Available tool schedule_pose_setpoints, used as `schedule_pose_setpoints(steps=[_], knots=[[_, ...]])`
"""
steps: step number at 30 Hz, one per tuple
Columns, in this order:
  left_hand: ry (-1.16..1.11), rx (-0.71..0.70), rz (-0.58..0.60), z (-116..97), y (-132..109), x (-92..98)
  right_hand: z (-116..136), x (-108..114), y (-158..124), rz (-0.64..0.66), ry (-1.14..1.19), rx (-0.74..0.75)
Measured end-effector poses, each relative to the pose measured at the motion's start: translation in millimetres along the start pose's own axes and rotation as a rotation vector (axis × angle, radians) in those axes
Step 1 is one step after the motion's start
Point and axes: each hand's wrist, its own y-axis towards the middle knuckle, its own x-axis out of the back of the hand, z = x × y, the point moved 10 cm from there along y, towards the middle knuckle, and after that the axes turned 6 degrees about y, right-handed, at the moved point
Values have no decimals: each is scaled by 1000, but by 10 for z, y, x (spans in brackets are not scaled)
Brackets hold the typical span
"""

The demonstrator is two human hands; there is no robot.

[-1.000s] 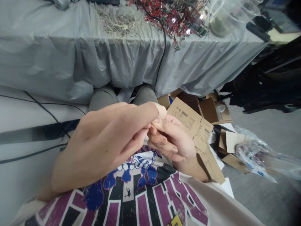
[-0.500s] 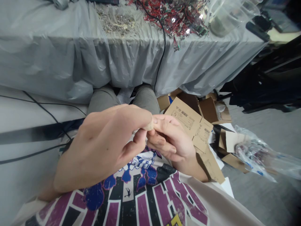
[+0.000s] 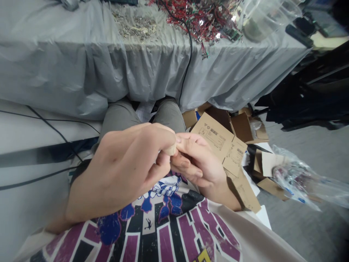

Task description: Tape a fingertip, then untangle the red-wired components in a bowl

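At nine o'clock, thin black cables [image 3: 62,134] cross a pale surface, off to the side of the arms. Toward eight o'clock, the left hand [image 3: 122,171] is turned with its back to the camera, fingers curled in. Its grip is narrow, but I cannot tell whether anything small sits inside it. At eleven o'clock, a scatter of tiny grey metallic bits [image 3: 139,30] lies near the front edge of the tabletop [image 3: 73,27], whose grey plastic sheeting probably shields it from debris.

Near the dial's centre, a pale beige band [image 3: 170,149] wraps the tip of the left forefinger, right where the two hands meet, above the lap. Just past twelve, a tangled heap of red wires with small green circuit boards [image 3: 191,16] spills over the edge, seemingly within easy reach. At four o'clock, the right hand [image 3: 201,160] has a narrow grip too, fingertips against the left's, perhaps so each steadies the other; its contents are hidden. At three o'clock, flattened brown printed cardboard [image 3: 214,134] lies low beside the knees, likely put aside there. Between one and two, a clear plastic tub [image 3: 261,27] stands beside the wires, perhaps as a container
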Motion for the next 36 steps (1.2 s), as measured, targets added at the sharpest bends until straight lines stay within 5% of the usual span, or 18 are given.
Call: schedule_pose_setpoints(steps=[36], knots=[[-53, 38, -2, 31, -13, 43, 8, 20, 3, 17, 27, -21]])
